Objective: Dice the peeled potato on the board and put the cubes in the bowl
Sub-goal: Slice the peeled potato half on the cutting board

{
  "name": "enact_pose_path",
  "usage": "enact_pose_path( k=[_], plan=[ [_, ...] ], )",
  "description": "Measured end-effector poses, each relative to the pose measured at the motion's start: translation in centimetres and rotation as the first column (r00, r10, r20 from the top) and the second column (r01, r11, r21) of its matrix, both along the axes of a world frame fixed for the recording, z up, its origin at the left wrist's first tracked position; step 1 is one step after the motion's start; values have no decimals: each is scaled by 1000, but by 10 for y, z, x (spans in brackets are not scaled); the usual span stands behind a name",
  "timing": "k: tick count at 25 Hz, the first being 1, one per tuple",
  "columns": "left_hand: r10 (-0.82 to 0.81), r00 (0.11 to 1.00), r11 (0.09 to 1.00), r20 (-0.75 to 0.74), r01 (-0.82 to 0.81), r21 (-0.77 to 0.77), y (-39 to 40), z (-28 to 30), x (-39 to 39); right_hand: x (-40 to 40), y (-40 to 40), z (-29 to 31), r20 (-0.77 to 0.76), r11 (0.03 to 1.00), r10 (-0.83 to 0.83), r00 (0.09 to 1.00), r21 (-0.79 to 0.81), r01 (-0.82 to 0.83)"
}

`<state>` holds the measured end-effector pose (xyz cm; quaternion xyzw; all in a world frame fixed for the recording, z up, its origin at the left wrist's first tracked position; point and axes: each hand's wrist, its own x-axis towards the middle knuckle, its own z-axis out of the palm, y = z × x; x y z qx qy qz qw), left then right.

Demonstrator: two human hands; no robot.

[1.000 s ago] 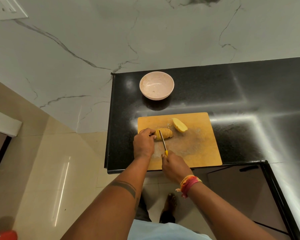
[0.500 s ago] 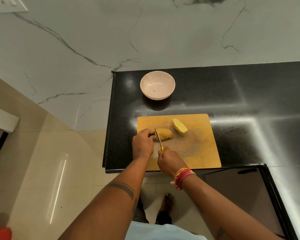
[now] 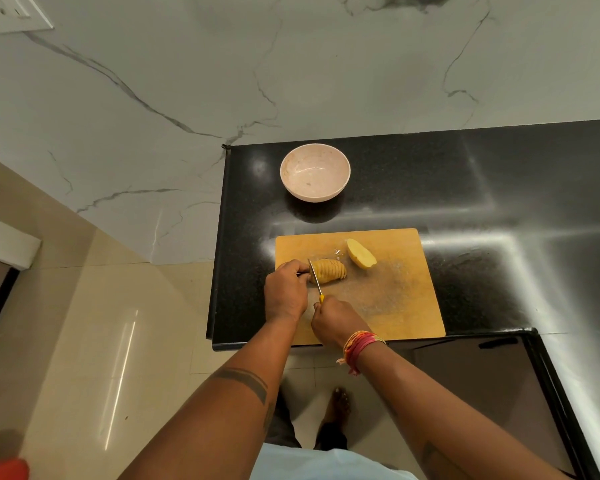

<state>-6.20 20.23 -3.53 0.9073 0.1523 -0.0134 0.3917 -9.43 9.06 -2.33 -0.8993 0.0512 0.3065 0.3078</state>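
A sliced potato half (image 3: 329,270) lies cut side down on the wooden board (image 3: 395,292), its slices still standing together. My left hand (image 3: 286,292) pinches its left end. My right hand (image 3: 335,320) grips a yellow-handled knife (image 3: 315,277), whose blade stands at the half's leftmost end, right beside my left fingers. A second, uncut potato half (image 3: 361,253) rests further back on the board. The pale pink bowl (image 3: 315,172) stands beyond the board with nothing in it.
The board lies near the front left corner of a black granite counter (image 3: 499,202). A marble wall rises behind it. The counter's left edge drops to a tiled floor, where my foot (image 3: 340,403) shows.
The knife has stepped leftward along the potato half, from its middle to its left end, adding slices. My left hand has stayed at that end.
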Motion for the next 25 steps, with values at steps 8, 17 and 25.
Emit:
enact_pose_path(
  k=[8, 17, 25],
  plan=[
    [37, 999, 999, 3, -37, 4, -5, 0, 1, 24, 2, 2, -64, 998, 65, 996, -22, -67],
    [94, 996, 995, -3, -94, 39, -15, 4, -2, -22, -18, -12, -104, 998, 61, 993, -6, -62],
    [-64, 997, 995, -36, 66, 72, -17, 1, 0, -31, -30, -11, -52, 999, 19, 998, 45, -16]
  ],
)
